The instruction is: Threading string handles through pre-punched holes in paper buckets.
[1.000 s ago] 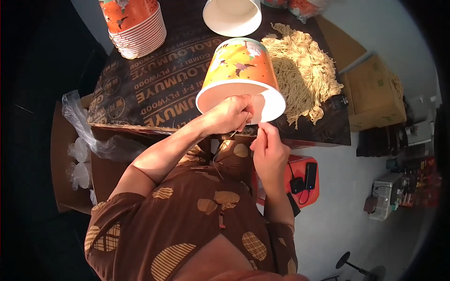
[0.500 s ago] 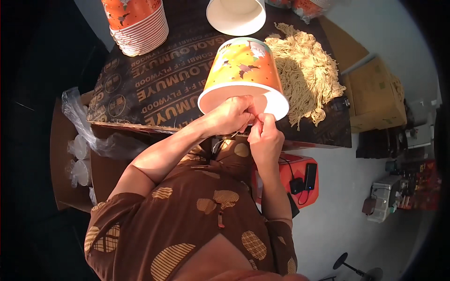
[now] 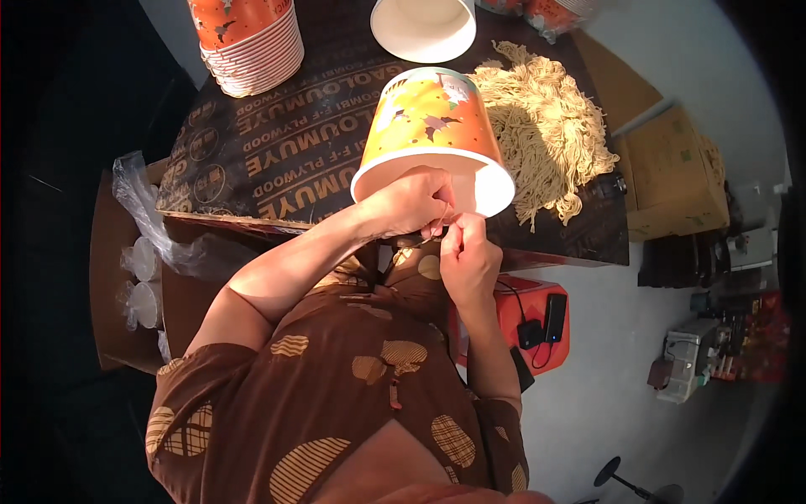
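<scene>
An orange paper bucket [image 3: 437, 118] with bat figures lies on its side near the table's front edge, its white-rimmed mouth facing me. My left hand [image 3: 413, 200] is in front of that mouth, fingers pinched together. Close beside it, my right hand [image 3: 470, 259] is closed too, thumb against forefinger. Between the two sets of fingertips runs a thin cord [image 3: 447, 216]; its ends are too small to make out. A heap of cream cords [image 3: 550, 126] lies on the table right of the bucket.
Nested orange buckets [image 3: 252, 55] stand at the far left, and a white bucket [image 3: 424, 29] lies behind the near one. Left of the table is an open carton [image 3: 126, 336] with plastic wrap. At right are a cardboard box [image 3: 672, 176] and a red stool [image 3: 537, 336] bearing cabled devices.
My hands have drawn slightly apart, my right hand shifting a little down and left. A strand now shows between the fingers. The bucket has tilted or shifted very slightly left.
</scene>
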Available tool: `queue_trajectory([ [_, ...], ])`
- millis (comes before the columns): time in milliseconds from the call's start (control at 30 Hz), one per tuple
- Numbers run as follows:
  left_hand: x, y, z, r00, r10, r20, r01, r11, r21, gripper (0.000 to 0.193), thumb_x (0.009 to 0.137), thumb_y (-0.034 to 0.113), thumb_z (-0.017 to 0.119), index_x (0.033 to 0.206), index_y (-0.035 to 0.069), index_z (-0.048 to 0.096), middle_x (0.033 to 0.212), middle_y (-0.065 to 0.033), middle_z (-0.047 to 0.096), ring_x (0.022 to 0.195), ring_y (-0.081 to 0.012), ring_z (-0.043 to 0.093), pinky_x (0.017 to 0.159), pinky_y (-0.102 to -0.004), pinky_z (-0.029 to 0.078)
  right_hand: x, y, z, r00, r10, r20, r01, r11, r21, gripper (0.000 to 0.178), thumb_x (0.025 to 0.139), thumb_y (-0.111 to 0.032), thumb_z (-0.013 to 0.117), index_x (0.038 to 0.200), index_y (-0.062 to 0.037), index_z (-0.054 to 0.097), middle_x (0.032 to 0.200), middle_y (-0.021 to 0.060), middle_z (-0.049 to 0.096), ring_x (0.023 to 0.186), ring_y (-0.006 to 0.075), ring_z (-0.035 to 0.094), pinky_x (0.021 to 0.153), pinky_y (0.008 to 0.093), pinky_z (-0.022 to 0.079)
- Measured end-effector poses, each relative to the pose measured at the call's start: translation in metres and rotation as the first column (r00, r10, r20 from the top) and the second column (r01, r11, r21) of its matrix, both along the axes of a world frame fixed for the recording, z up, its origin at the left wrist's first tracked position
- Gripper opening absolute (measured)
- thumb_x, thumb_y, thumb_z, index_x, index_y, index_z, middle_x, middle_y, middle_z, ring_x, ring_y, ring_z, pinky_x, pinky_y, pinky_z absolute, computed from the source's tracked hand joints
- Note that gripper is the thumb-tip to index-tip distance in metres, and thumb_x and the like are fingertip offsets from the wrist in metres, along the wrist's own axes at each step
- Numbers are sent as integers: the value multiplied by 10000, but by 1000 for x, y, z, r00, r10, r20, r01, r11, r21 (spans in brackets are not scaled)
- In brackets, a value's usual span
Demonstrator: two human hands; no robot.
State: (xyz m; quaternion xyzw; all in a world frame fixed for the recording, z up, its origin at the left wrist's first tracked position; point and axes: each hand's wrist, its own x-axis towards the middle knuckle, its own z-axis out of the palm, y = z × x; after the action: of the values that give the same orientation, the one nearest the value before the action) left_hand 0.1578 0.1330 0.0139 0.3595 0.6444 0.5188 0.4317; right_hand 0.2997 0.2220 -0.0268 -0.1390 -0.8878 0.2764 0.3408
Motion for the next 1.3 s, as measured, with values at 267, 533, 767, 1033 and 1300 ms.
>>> queue_trajectory([
  [267,-1,-5,2,998,-30,-62,30,999,-11,47,821,-17,606,794,-14,567,663,-46,584,556,-94,539,485,-233,421,4,1,14,990,-45,-133,68,983,172,126,867,-1,602,992,-8,587,910,194,630,781,340,632,658,414,501],
  [533,12,-7,-3,953,78,-293,-46,992,113,25,778,-17,562,796,-2,570,695,-75,604,614,-165,583,545,-323,467,-11,0,5,972,-144,-185,154,987,41,154,836,37,614,983,-3,633,883,157,647,787,320,646,703,384,517],
  [767,25,-5,-14,704,260,-661,-54,948,315,117,789,1,583,899,14,548,816,-169,597,738,-365,616,623,-429,501,-10,-1,2,975,-180,-127,188,981,51,186,810,42,625,984,-22,641,882,140,650,792,327,642,703,395,513],
  [1033,31,-8,-23,390,298,-871,-27,949,313,174,799,34,593,942,-15,506,865,-187,546,729,-373,609,566,-444,514,-10,-1,5,982,-155,-104,160,987,33,227,812,21,628,1032,-32,652,910,146,645,845,338,639,736,406,508],
  [1300,27,-11,-23,563,297,-771,-45,943,330,118,880,42,583,973,17,514,849,-139,579,784,-370,609,615,-455,506,-6,3,10,993,-86,-77,85,996,-12,303,801,4,615,1101,-38,635,963,158,616,905,348,611,773,426,501],
])
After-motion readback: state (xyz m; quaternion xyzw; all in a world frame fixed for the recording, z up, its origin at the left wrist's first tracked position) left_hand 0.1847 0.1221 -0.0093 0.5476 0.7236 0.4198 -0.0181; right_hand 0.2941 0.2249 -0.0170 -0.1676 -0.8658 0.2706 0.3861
